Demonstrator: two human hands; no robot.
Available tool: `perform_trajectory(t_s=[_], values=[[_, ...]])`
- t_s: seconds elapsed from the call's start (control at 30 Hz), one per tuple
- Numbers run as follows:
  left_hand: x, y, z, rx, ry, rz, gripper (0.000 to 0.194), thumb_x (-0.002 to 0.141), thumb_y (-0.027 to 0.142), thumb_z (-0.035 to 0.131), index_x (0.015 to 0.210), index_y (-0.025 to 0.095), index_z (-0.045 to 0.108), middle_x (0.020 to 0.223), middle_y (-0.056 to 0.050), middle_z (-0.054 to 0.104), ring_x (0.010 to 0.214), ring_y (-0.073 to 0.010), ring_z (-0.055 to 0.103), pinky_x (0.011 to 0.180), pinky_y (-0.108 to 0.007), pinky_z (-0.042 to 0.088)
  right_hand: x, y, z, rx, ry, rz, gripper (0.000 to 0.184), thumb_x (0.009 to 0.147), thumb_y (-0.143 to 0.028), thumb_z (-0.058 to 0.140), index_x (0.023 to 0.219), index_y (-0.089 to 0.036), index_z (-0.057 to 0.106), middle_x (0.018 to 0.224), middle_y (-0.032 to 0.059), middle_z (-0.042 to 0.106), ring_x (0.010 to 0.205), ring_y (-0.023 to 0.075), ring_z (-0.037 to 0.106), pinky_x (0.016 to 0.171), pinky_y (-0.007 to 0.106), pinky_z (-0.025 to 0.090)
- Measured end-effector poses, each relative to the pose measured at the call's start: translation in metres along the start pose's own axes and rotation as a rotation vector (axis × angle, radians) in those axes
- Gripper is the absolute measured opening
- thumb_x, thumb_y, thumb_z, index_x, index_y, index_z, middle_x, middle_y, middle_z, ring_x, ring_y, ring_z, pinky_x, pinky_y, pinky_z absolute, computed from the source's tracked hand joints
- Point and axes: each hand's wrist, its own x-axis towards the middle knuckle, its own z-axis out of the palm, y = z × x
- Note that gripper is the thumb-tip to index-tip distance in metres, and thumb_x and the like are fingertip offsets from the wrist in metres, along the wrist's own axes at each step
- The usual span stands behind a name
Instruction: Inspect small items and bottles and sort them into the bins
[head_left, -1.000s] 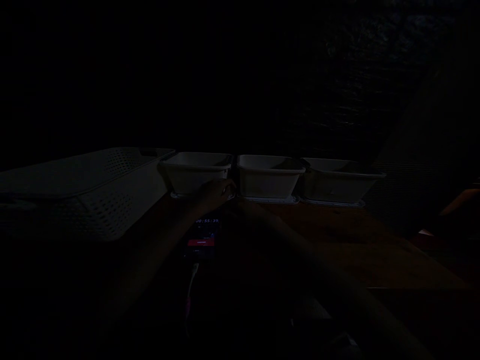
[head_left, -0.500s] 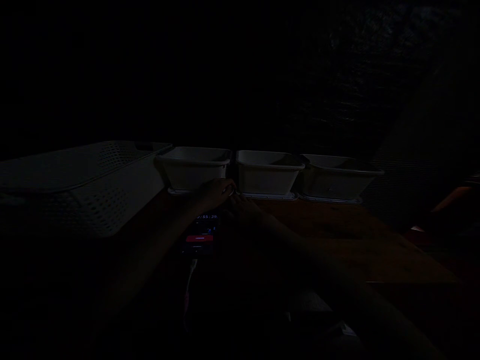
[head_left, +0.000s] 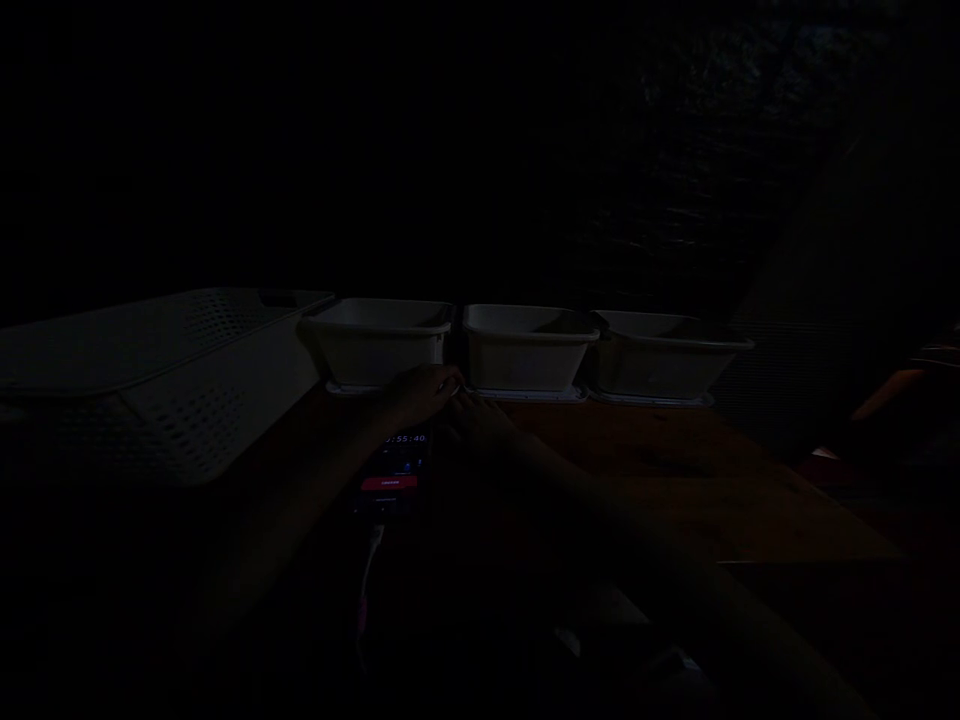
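Observation:
The picture is very dark. My left hand [head_left: 424, 392] and my right hand [head_left: 481, 422] meet over the table, in front of the gap between the left tub [head_left: 375, 347] and the middle tub [head_left: 529, 362]. The left fingers are curled, their tips close to the right fingers. Bent towards the left hand, the right fingers are mostly lost in shadow. Whatever the hands hold, if anything, cannot be made out. Below my left wrist lies a phone [head_left: 390, 483] with a lit screen showing a running time and a red bar.
A white perforated basket [head_left: 247, 385] stands at the left. A third pale tub [head_left: 660, 368] is right of the middle one. From the phone a cable [head_left: 367, 570] runs towards me. The wooden table [head_left: 780, 510] reaches right, where another person's arm [head_left: 889, 392] shows.
The view has shifted slightly, so the tubs, basket and phone sit a little further left and lower. Both hands stay together in the same spot. The phone's time has advanced.

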Motion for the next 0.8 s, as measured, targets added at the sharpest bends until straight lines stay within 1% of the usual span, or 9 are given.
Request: perform_trajectory(t_s=[0.13, 0.27, 0.33, 0.43, 0.53, 0.6, 0.7, 0.8], values=[[0.0, 0.0, -0.003, -0.009, -0.002, 0.001, 0.029, 0.088, 0.03, 0.037, 0.101, 0.026, 0.063, 0.099, -0.003, 0.067, 0.088, -0.0184, 0.062, 0.076, -0.03, 0.044, 0.003, 0.006, -0.016, 0.169, -0.08, -0.008, 0.046, 0.092, -0.047, 0.032, 0.121, -0.017, 0.05, 0.119, 0.0146, 0.056, 0.101, 0.0245, 0.058, 0.079, 0.036, 0.046], [0.001, -0.002, -0.002, -0.003, 0.002, -0.015, 0.029, 0.088, 0.03, 0.037, 0.101, 0.026, 0.063, 0.098, -0.004, 0.068, 0.088, -0.0183, 0.062, 0.076, -0.03, 0.044, 0.004, 0.013, -0.03, 0.211, -0.135, 0.105, 0.05, 0.093, -0.051, 0.025, 0.112, -0.019, 0.059, 0.108, 0.0133, 0.064, 0.093, 0.0252, 0.062, 0.071, 0.032, 0.046], [0.001, -0.003, -0.001, 0.005, 0.0, -0.02, 0.029, 0.089, 0.03, 0.036, 0.101, 0.025, 0.062, 0.098, -0.004, 0.067, 0.089, -0.0182, 0.062, 0.078, -0.03, 0.044, 0.003, 0.015, -0.034, 0.196, -0.171, 0.137, 0.048, 0.092, -0.05, 0.028, 0.11, -0.02, 0.062, 0.103, 0.0127, 0.066, 0.091, 0.0251, 0.063, 0.069, 0.03, 0.045], [0.001, 0.0, -0.001, 0.012, -0.02, -0.014, 0.031, 0.09, 0.03, 0.034, 0.102, 0.025, 0.062, 0.1, -0.003, 0.067, 0.091, -0.0178, 0.061, 0.079, -0.029, 0.044, 0.002, 0.015, -0.038, 0.178, -0.218, 0.119, 0.042, 0.09, -0.049, 0.037, 0.113, -0.024, 0.061, 0.107, 0.01, 0.066, 0.093, 0.0233, 0.063, 0.069, 0.027, 0.045], [0.0, 0.002, -0.002, 0.026, -0.035, -0.012, 0.031, 0.09, 0.03, 0.033, 0.102, 0.025, 0.061, 0.101, -0.002, 0.066, 0.092, -0.0173, 0.061, 0.08, -0.029, 0.044, 0.002, 0.012, -0.042, 0.191, -0.248, 0.09, 0.044, 0.089, -0.051, 0.038, 0.118, -0.024, 0.058, 0.113, 0.0094, 0.063, 0.098, 0.0214, 0.062, 0.072, 0.025, 0.045], [-0.001, 0.002, -0.002, 0.036, -0.038, -0.016, 0.031, 0.09, 0.031, 0.033, 0.102, 0.025, 0.061, 0.101, -0.002, 0.066, 0.092, -0.0172, 0.061, 0.08, -0.028, 0.044, 0.002, 0.01, -0.045, 0.202, -0.265, 0.078, 0.046, 0.089, -0.052, 0.038, 0.117, -0.022, 0.058, 0.113, 0.0099, 0.063, 0.098, 0.0206, 0.062, 0.074, 0.024, 0.044], [0.0, 0.001, -0.003, 0.035, -0.03, -0.012, 0.032, 0.091, 0.031, 0.032, 0.102, 0.025, 0.061, 0.101, -0.002, 0.066, 0.093, -0.0172, 0.061, 0.08, -0.028, 0.044, 0.002, 0.01, -0.045, 0.214, -0.249, 0.118, 0.047, 0.087, -0.054, 0.041, 0.116, -0.021, 0.057, 0.111, 0.0106, 0.063, 0.097, 0.0208, 0.062, 0.074, 0.024, 0.044], [0.001, 0.005, -0.005, 0.014, 0.026, 0.017, 0.031, 0.092, 0.029, 0.031, 0.106, 0.023, 0.059, 0.103, -0.003, 0.064, 0.094, -0.017, 0.059, 0.082, -0.029, 0.044, 0.003, 0.013, -0.038, 0.286, -0.192, 0.199, 0.049, 0.086, -0.053, 0.045, 0.12, -0.018, 0.052, 0.109, 0.0121, 0.064, 0.094, 0.0212, 0.062, 0.073, 0.025, 0.045]])
